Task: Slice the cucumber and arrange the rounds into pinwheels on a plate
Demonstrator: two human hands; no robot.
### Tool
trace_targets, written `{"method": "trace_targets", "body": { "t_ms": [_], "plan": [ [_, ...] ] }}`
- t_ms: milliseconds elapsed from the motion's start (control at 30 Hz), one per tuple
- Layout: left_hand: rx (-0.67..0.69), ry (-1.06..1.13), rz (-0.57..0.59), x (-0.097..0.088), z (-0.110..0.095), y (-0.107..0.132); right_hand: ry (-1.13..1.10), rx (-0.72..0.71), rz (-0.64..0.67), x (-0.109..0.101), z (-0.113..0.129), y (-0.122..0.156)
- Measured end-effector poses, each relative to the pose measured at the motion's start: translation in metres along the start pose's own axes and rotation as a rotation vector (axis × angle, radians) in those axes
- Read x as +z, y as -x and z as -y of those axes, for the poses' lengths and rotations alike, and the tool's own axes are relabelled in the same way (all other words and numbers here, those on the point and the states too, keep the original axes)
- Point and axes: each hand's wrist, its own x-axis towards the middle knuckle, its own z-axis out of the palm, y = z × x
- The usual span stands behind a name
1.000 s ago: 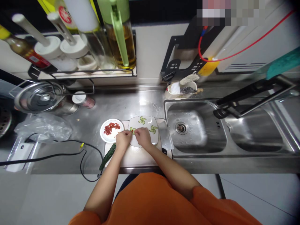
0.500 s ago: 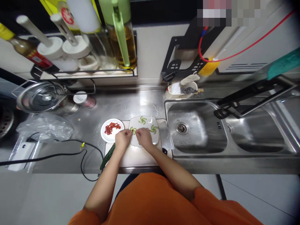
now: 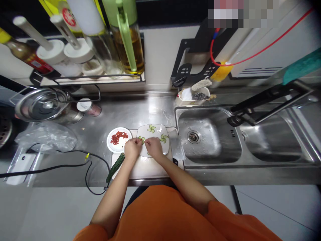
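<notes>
A white squarish plate [image 3: 157,154] carries green cucumber slices [image 3: 164,138] laid out in curved, pinwheel-like groups. Over its left side, the fingers of my left hand [image 3: 132,149] are pinched together beside one such group. Facing it from the right, my right hand [image 3: 154,148] is also pinched, its fingertips close to the left ones. Whatever the fingertips hold is too small to make out. Left of the hands, a round white plate [image 3: 109,147] holds small red pieces [image 3: 117,137]. Part of a dark green cucumber [image 3: 115,167] shows beside my left forearm.
Beneath the squarish plate lies a pale cutting board [image 3: 145,170]. To the right is a steel double sink [image 3: 210,150] with a black faucet [image 3: 260,103]. A plastic bag [image 3: 47,137], black cable [image 3: 62,165] and white phone [image 3: 21,169] occupy the left; a condiment rack [image 3: 95,80] stands behind.
The view has shifted slightly. A small red bit seen at the fingertips earlier no longer shows. Both hands remain pinched over the plate's left side, with little movement.
</notes>
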Motion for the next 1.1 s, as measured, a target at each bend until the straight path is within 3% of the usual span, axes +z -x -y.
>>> {"method": "trace_targets", "body": {
  "t_ms": [567, 867, 1100],
  "plan": [
    [-0.001, -0.011, 0.001, 0.0012, 0.0019, -0.0006, -0.013, -0.008, 0.000, 0.0001, -0.0019, -0.0027],
    [0.114, -0.111, -0.061, 0.0064, 0.0063, -0.0011, -0.016, -0.008, -0.007, 0.0018, -0.0036, -0.0017],
    [0.152, -0.093, -0.045, 0.0081, 0.0097, -0.0010, -0.021, 0.002, -0.007, 0.0019, -0.0015, -0.0022]
  ]
}}
